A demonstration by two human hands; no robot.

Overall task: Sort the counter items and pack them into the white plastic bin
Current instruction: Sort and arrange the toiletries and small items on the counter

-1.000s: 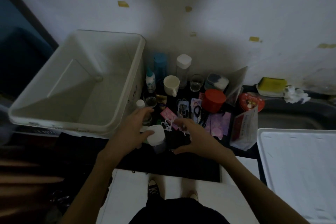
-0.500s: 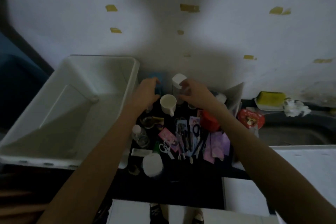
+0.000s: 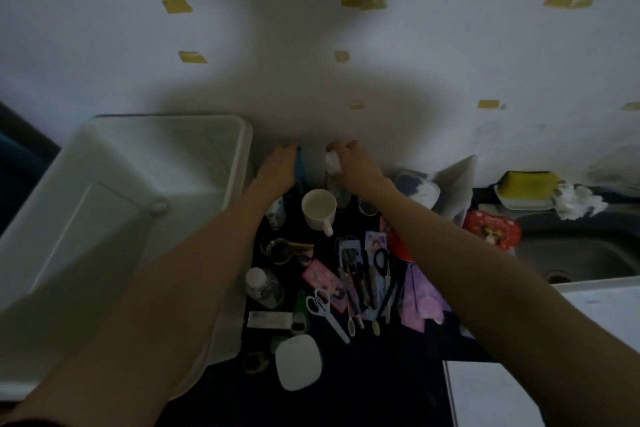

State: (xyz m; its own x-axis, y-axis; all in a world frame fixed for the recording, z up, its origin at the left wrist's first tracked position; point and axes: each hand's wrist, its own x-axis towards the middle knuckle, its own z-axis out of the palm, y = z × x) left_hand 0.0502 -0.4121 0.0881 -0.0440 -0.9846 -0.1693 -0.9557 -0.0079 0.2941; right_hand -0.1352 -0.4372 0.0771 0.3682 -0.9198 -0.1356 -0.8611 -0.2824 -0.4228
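White plastic bin [image 3: 239,163] sitting empty at left, left hand [image 3: 278,166] gripping blue bottle [image 3: 300,163], right hand [image 3: 353,165] clasping white-capped bottle [image 3: 331,160], counter [image 3: 381,374] cluttered.

Home kitchen: sink [image 3: 571,255], sponge [image 3: 526,181].

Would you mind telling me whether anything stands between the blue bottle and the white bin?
Nothing visible does: the left hand grips the blue bottle right beside the white bin, whose near wall is alongside.

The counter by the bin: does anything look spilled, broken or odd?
Nothing looks spilled or broken. The counter is simply cluttered: scissors and cards lie jumbled, the mug stands upright.
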